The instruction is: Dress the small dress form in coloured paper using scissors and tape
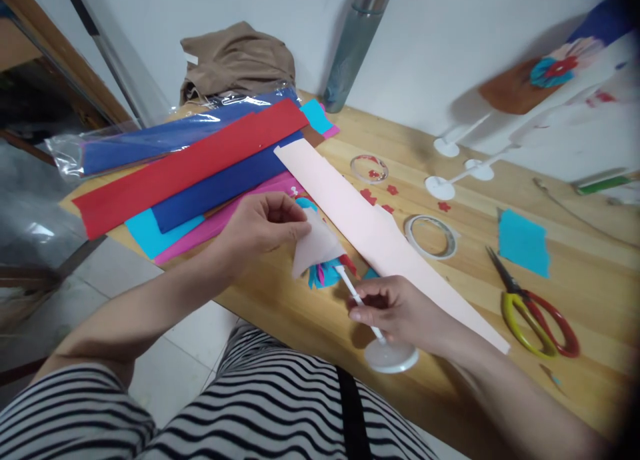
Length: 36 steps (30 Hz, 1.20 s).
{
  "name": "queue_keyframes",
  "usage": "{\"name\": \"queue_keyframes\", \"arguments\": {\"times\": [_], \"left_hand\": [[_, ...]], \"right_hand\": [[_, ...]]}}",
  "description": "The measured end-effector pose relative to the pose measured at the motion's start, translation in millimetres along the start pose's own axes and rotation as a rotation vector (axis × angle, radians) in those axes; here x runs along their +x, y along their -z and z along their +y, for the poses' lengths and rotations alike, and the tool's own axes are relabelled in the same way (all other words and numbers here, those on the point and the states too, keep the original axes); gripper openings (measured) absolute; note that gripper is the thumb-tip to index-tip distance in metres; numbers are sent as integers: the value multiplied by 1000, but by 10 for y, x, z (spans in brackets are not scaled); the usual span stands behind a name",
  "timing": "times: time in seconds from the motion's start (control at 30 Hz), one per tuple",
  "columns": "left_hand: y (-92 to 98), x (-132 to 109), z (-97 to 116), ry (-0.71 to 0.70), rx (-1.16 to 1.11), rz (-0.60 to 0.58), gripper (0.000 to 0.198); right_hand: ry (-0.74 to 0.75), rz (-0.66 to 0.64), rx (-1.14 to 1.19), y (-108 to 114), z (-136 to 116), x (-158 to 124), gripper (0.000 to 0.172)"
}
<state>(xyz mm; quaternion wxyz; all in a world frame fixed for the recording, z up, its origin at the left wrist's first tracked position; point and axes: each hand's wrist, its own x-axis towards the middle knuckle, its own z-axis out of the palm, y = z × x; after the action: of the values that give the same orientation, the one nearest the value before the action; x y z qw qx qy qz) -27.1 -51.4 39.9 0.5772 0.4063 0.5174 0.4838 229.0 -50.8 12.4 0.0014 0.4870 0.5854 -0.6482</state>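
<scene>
Between thumb and fingers, my left hand (270,223) pinches a small pale pink piece of paper (317,243) by its upper corner. That paper overlaps the top end of a white stand (377,331), a thin stick with a round base. Lower down the stick, the thumb and fingers of my right hand (390,307) are closed on it, and the stand is tilted. Beneath the pale paper lie blue paper scraps (327,275) with magenta bits. A long pale pink paper strip (370,227) runs behind both hands.
Red paper (195,163) and dark blue paper (215,187) are stacked at the left. Scissors (530,307) with yellow and red handles, a tape roll (431,237) and a turquoise paper piece (523,241) lie at the right. More white stands (441,187) are near the wall.
</scene>
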Motion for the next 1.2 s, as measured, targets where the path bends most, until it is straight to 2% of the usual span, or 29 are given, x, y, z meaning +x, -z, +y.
{"name": "queue_keyframes", "arguments": {"times": [0.07,0.23,0.47,0.73,0.97,1.2], "left_hand": [[43,8,35,-5,-28,15,23],[137,-23,82,88,-138,25,43],[200,-37,10,159,-247,54,47],[287,-87,98,62,-244,-19,48],[374,-162,252,-17,-263,59,40],[392,-165,218,1,-257,69,45]], "right_hand": [[4,-6,0,8,10,13,26],[19,-33,9,57,21,22,33],[46,-41,25,161,87,15,38],[132,-29,129,208,-17,-48,38],[248,-111,145,182,-111,-18,35],[226,-140,53,153,-70,117,40]]}}
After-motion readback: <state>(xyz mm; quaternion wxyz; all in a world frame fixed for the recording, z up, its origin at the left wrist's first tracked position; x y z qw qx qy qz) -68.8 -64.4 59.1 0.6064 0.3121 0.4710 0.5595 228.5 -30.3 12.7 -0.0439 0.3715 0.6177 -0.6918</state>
